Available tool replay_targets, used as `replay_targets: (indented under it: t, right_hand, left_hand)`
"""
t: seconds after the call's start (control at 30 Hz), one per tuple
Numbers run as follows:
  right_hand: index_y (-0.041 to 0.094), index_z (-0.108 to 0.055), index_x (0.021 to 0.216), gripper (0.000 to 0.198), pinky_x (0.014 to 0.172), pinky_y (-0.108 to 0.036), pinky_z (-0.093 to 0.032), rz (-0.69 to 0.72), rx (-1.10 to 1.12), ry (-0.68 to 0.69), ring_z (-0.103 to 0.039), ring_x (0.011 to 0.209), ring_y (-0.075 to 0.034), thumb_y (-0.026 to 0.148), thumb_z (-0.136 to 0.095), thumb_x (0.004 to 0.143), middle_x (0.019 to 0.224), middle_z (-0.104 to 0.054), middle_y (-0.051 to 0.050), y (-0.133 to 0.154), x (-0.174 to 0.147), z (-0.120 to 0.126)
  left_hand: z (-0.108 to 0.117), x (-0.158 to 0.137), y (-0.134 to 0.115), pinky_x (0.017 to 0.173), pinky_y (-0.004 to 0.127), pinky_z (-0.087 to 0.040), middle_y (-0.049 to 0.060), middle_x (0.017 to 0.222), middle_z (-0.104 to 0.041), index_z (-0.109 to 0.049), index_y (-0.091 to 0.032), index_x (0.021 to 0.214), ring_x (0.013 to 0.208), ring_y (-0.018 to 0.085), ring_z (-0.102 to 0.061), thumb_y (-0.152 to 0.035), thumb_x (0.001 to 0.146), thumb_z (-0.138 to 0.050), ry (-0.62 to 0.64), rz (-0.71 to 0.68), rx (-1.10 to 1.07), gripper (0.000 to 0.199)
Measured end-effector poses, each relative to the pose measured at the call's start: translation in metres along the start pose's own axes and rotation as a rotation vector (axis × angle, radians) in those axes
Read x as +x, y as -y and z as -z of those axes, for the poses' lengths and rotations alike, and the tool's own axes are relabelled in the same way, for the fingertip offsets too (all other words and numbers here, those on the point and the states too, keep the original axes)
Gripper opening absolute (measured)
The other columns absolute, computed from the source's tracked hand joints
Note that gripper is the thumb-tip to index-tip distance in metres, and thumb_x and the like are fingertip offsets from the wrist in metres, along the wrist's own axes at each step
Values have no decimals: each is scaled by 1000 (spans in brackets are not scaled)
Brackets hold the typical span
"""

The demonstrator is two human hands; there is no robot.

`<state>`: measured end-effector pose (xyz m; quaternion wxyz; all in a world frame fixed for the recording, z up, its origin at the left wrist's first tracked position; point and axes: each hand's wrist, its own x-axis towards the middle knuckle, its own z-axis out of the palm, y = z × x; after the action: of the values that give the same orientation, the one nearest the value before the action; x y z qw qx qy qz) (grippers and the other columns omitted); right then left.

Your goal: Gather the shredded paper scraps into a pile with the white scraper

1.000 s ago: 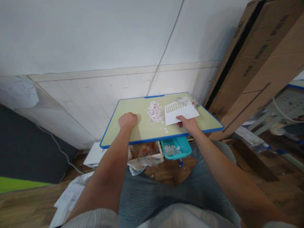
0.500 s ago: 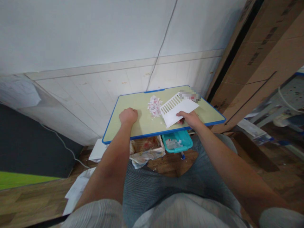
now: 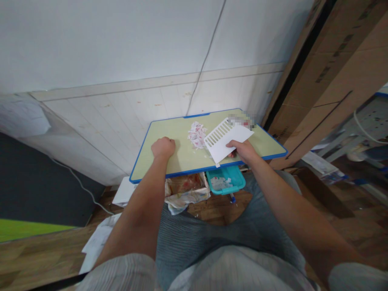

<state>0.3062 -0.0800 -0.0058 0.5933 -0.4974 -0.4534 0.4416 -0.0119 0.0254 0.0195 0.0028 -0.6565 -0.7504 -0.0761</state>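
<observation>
My left hand [image 3: 163,147] rests on the left part of the small table, closed in a fist; the inside of the fist is hidden. In my right hand [image 3: 242,150] is a flat white slotted sheet [image 3: 226,143], gripped at its near right edge with the thumb on top. A row of narrow slots runs along the sheet's far left side. Just left of the sheet lies a pile of shredded paper [image 3: 197,135], white with red marks. One tiny white scrap [image 3: 217,165] shows by the sheet's near corner at the table edge.
The pale yellow tabletop [image 3: 182,161] has a blue rim. Beneath it are a turquoise basket [image 3: 226,190] with white scraps and a cloth-draped box [image 3: 188,194]. Tall cardboard [image 3: 327,81] stands right; a wall with a hanging cable [image 3: 209,52] lies behind. A blurred patch covers the far right corner.
A tiny white scrap now shows at the sheet's near corner. My right thumb has shifted slightly to the right on the sheet; my left fist stays in place.
</observation>
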Motion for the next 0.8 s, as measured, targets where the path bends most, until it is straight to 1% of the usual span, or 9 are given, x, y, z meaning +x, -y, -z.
replay_targets:
  t: [0.13,0.23,0.33,0.43,0.63,0.8]
  right_hand:
    - [22,-67,73,23,37,-30,-39,1,16,-11,-50,40,-16,33,-80,58,52,-65,-1,0,0,0]
    - [23,-67,77,25,36,-29,-38,10,36,-32,-49,40,-16,33,-79,57,56,-67,0,0,2,1]
    - [24,-66,83,28,40,-27,-42,49,61,-93,-54,45,-15,38,-77,61,61,-69,1,-1,8,4]
    - [25,-65,82,25,44,-26,-44,77,44,-137,-57,47,-15,41,-76,65,60,-69,1,-4,12,4]
    - [24,-68,69,20,48,-31,-50,74,-71,-80,-57,46,-18,39,-80,67,55,-70,-3,-8,10,2]
    - [24,-69,71,21,56,-33,-56,83,-131,-72,-60,52,-19,40,-82,75,60,-73,-4,-7,11,3]
  left_hand:
    - [-1,1,0,108,49,-64,29,140,-81,-86,-8,135,133,43,-79,-38,116,-43,-6,1,-9,56]
    - [-3,2,1,107,48,-64,30,137,-82,-87,-9,132,131,44,-80,-39,114,-49,-26,4,-28,52]
    - [-4,3,1,107,48,-64,30,135,-83,-88,-10,131,128,44,-81,-40,113,-54,-44,10,-38,48]
    - [-3,2,1,107,49,-64,30,136,-82,-87,-10,132,129,44,-81,-39,114,-51,-37,7,-25,49]
    - [-2,1,-1,108,50,-65,29,140,-82,-87,-9,135,131,44,-80,-37,116,-47,-21,4,-9,53]
    - [-1,0,-2,108,50,-65,29,140,-82,-87,-9,136,131,44,-80,-38,115,-47,-16,9,-6,54]
